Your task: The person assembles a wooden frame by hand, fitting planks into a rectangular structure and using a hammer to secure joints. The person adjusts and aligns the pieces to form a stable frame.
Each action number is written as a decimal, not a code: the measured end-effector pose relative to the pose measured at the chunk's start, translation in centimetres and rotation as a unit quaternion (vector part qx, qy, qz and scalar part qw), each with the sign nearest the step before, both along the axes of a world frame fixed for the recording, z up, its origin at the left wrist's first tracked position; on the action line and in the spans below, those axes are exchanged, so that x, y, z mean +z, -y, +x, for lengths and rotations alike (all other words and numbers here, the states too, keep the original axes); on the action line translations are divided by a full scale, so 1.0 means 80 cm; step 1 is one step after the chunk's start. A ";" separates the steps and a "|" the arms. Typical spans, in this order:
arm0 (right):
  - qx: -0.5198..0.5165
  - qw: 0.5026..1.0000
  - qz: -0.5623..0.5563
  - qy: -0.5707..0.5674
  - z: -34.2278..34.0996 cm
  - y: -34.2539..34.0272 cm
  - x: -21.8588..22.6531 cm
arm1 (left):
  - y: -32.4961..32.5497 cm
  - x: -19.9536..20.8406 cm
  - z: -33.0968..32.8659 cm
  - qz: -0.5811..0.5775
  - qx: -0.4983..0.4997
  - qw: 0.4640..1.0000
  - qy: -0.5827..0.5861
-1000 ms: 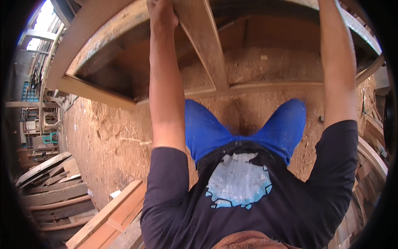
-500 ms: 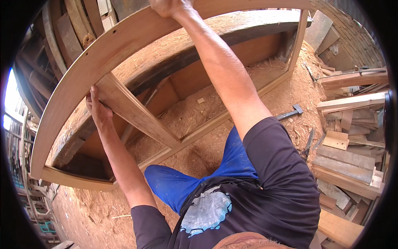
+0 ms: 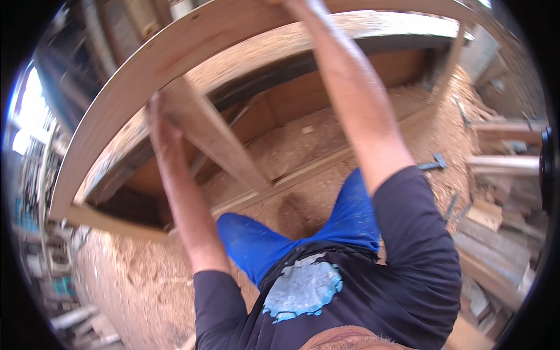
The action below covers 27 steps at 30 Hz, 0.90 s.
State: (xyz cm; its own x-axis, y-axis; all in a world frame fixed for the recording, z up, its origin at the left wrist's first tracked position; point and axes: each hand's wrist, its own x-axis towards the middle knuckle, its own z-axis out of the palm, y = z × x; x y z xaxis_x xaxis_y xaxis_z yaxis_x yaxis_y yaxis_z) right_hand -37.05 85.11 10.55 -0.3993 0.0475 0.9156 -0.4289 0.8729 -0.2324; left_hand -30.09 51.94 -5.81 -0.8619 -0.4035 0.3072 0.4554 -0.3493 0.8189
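A large arched wooden frame (image 3: 129,81) stands tilted in front of me, with a straight bottom rail and a wide crosspiece (image 3: 219,131) between that rail and the arch. My left hand (image 3: 165,123) is closed at the joint of crosspiece and arch, its thumb side up against the wood; blur softens the fingers. High on the arch, my right hand (image 3: 280,2) grips the curved rail, mostly cut off by the picture's top edge. Through the frame's openings shows a dark-edged, curved wooden piece (image 3: 291,70), lying behind it on wood shavings.
A hammer (image 3: 433,163) lies on the shavings right of my knees. Stacked planks and offcuts (image 3: 496,239) fill the right side. Boards (image 3: 96,35) lean at the far left. Shavings (image 3: 134,274) cover the ground around me.
The view has shifted and blurred, so the frame and the things around it appear farther right. My right hand has slid mostly past the top edge. Both hands stay at the same places on the frame.
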 end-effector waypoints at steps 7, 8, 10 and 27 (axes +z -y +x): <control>-0.001 1.000 0.003 -0.009 -0.004 0.007 -0.005 | 0.009 -0.006 -0.008 -0.037 -0.034 0.993 -0.110; 0.005 1.000 0.004 -0.009 -0.004 0.009 -0.006 | 0.019 -0.013 -0.015 -0.031 -0.019 0.994 -0.103; 0.006 1.000 0.005 -0.011 -0.006 0.011 -0.008 | 0.026 -0.021 -0.017 -0.024 -0.019 0.995 -0.098; 0.003 1.000 0.015 -0.019 -0.005 0.010 -0.008 | 0.014 -0.028 -0.023 -0.007 0.008 0.996 -0.086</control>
